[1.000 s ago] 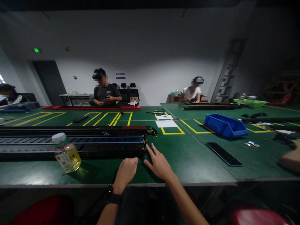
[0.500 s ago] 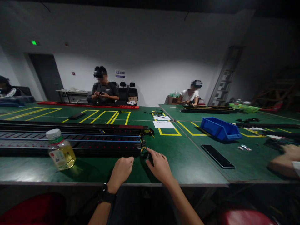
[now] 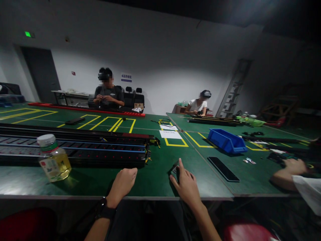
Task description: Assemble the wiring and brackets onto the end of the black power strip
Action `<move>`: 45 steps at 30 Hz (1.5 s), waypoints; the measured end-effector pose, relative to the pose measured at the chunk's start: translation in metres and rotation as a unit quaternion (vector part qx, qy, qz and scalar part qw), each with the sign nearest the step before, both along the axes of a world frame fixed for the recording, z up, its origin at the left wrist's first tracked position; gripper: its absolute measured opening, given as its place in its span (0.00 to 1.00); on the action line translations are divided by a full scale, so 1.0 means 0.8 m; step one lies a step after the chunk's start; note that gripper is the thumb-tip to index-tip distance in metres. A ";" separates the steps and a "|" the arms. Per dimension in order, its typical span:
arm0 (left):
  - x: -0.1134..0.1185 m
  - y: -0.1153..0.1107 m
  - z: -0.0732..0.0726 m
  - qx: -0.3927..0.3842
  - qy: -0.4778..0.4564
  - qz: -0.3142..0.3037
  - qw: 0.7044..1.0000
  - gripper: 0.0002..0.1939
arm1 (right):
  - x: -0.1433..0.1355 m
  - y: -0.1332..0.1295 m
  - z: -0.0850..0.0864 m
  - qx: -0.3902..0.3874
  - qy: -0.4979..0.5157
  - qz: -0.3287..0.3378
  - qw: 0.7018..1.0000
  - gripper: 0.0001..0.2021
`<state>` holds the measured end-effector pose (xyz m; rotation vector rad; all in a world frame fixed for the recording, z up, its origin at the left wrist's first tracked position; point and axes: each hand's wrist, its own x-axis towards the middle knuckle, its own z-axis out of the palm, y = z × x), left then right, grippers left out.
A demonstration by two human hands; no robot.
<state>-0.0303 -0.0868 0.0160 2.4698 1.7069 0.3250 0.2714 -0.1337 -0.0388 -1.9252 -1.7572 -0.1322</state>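
My right hand point(image 3: 187, 184) is over the green table point(image 3: 155, 182), index finger stretched forward and thumb apart from it. Between thumb and fingers sits a small dark block point(image 3: 175, 168), too dim to name more exactly. My left hand point(image 3: 123, 183) is curled closed at the table's front edge, its back towards me, so whatever it may hold is hidden. Just beyond it lie long black bars point(image 3: 87, 156) with red dots and a blue strip. Yellow-tipped wire ends point(image 3: 147, 155) stick out at their right end.
A bottle of yellow liquid point(image 3: 54, 162) stands to the left. On the right are a phone point(image 3: 223, 169), a blue bin point(image 3: 227, 140) and a neighbour's arm point(image 3: 288, 172). Paper sheets point(image 3: 171, 134) lie ahead. Two people work across the table.
My right hand has moved right, away from the bars' wire ends, and the small dark block has moved with it. My left hand stays closed. The view has shifted slightly right.
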 end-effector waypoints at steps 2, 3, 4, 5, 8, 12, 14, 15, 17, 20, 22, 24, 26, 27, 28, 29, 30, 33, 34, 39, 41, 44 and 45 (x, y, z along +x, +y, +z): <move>0.000 0.000 0.001 0.001 0.002 -0.001 1.000 0.16 | -0.001 0.001 -0.006 0.021 0.023 0.004 1.000 0.41; 0.000 0.000 0.001 0.000 0.003 -0.002 1.000 0.16 | -0.001 0.002 -0.008 0.030 0.030 0.008 0.999 0.39; 0.000 -0.001 0.001 0.000 0.006 -0.003 1.000 0.16 | 0.000 0.002 -0.009 0.037 0.033 0.013 0.999 0.37; 0.001 -0.001 0.002 -0.001 0.008 -0.003 1.000 0.16 | 0.001 0.002 -0.010 0.042 0.033 0.018 0.998 0.34; 0.001 -0.002 0.003 -0.004 0.013 -0.003 1.000 0.16 | 0.004 0.002 -0.009 0.050 0.023 0.029 0.998 0.28; 0.002 -0.002 0.005 -0.008 0.014 -0.002 1.000 0.16 | 0.005 0.002 -0.009 0.058 0.010 0.039 0.998 0.25; 0.002 -0.002 0.005 -0.009 0.015 -0.002 1.000 0.16 | 0.005 0.003 -0.010 0.068 0.000 0.035 0.997 0.25; 0.002 -0.002 0.005 -0.009 0.015 -0.002 1.000 0.16 | 0.005 0.003 -0.011 0.070 -0.005 0.032 0.997 0.25; 0.002 -0.002 0.004 -0.007 0.016 -0.004 1.000 0.15 | 0.004 0.003 -0.012 0.062 -0.016 0.031 0.997 0.25; 0.001 -0.001 0.002 -0.005 0.017 -0.004 1.000 0.15 | 0.002 0.002 -0.009 0.037 -0.030 0.026 0.999 0.24; 0.000 -0.001 0.001 -0.002 0.019 -0.004 1.000 0.15 | 0.001 0.001 -0.006 0.019 -0.033 0.022 0.999 0.23; 0.000 0.000 0.000 0.003 0.020 -0.005 1.000 0.15 | 0.001 -0.001 -0.003 0.007 -0.034 0.023 0.999 0.22; -0.001 0.000 -0.001 0.007 0.017 -0.006 1.000 0.15 | 0.001 -0.002 -0.002 0.004 -0.035 0.027 0.999 0.20; -0.001 -0.001 -0.001 0.008 0.015 -0.005 1.000 0.15 | 0.001 -0.002 -0.002 0.004 -0.036 0.028 0.999 0.19; -0.001 -0.001 -0.001 0.008 0.014 -0.005 1.000 0.15 | 0.001 -0.002 -0.002 0.005 -0.037 0.029 0.999 0.19; 0.000 -0.002 0.000 0.007 0.013 -0.004 1.000 0.16 | 0.001 -0.003 -0.002 0.006 -0.036 0.029 0.999 0.19; 0.000 -0.002 0.000 0.006 0.013 -0.004 1.000 0.16 | 0.002 -0.003 -0.002 0.006 -0.035 0.028 0.999 0.19; 0.001 -0.005 0.003 0.005 0.011 -0.005 1.000 0.15 | 0.001 -0.002 -0.003 0.005 -0.033 0.027 0.999 0.19; 0.002 -0.006 0.003 0.005 0.010 -0.004 1.000 0.15 | 0.001 -0.002 -0.002 0.004 -0.032 0.027 0.999 0.19; 0.003 -0.008 0.006 0.001 0.013 0.000 1.000 0.14 | 0.000 -0.003 0.000 -0.003 -0.034 0.027 0.999 0.19; 0.003 -0.007 0.007 0.000 0.016 0.001 1.000 0.14 | 0.000 -0.003 0.001 -0.001 -0.034 0.028 0.999 0.19; 0.003 -0.007 0.007 0.001 0.018 0.004 1.000 0.14 | 0.001 -0.002 -0.001 0.005 -0.031 0.029 0.999 0.19; 0.003 -0.007 0.007 0.001 0.020 0.006 1.000 0.14 | 0.001 -0.002 -0.002 0.007 -0.030 0.030 0.999 0.19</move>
